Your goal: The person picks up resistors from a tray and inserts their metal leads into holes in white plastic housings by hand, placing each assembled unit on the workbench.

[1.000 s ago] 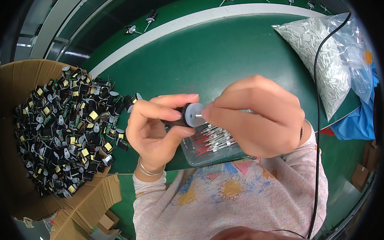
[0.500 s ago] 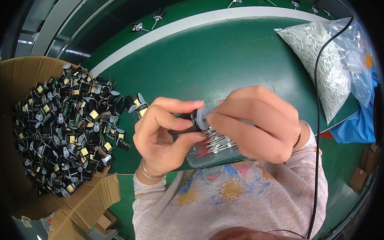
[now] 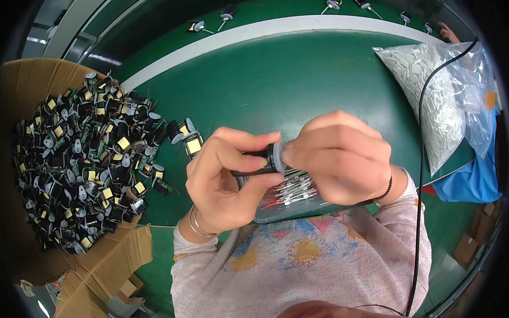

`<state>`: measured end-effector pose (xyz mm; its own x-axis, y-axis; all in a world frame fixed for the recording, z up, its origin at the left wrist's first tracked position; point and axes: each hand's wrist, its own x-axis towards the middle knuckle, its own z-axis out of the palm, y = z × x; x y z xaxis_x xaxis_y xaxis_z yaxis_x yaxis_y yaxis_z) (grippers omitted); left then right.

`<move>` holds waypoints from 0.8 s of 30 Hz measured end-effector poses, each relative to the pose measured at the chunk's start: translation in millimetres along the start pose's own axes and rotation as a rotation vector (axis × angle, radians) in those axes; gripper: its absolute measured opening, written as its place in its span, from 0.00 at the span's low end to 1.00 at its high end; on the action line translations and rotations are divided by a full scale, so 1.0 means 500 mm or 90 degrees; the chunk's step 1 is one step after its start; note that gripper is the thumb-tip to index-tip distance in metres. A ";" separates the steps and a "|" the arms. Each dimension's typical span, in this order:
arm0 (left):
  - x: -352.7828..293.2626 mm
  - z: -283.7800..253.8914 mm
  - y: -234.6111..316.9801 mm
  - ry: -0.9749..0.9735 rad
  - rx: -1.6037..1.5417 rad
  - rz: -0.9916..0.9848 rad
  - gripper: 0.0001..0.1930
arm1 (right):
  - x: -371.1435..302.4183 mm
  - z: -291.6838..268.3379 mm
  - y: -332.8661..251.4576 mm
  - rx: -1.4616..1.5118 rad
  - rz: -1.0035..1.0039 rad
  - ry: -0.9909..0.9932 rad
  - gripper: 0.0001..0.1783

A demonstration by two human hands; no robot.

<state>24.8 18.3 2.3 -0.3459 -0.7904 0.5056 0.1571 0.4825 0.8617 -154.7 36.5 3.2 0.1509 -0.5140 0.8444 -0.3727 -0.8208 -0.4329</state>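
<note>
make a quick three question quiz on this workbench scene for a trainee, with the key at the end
1. True or false: the cardboard box stands on the person's right.

2. What does the left hand hold?
A) a cardboard flap
B) a black cylindrical part with a grey disc
C) a blue cloth

3. Fill in the colour: the clear bag on the right holds many small ___ pieces.

Key:
1. False; the cardboard box stands on the left.
2. B
3. white
</note>
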 end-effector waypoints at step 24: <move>-0.088 -0.182 -0.070 -0.375 0.752 -0.131 0.28 | 0.017 0.016 0.410 0.084 0.595 0.194 0.27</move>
<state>118.5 1.9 -45.9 -0.6591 -0.7518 0.0201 -0.7315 0.6470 0.2151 -222.7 -138.3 -80.8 -0.4010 -0.8978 0.1822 -0.1135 -0.1487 -0.9823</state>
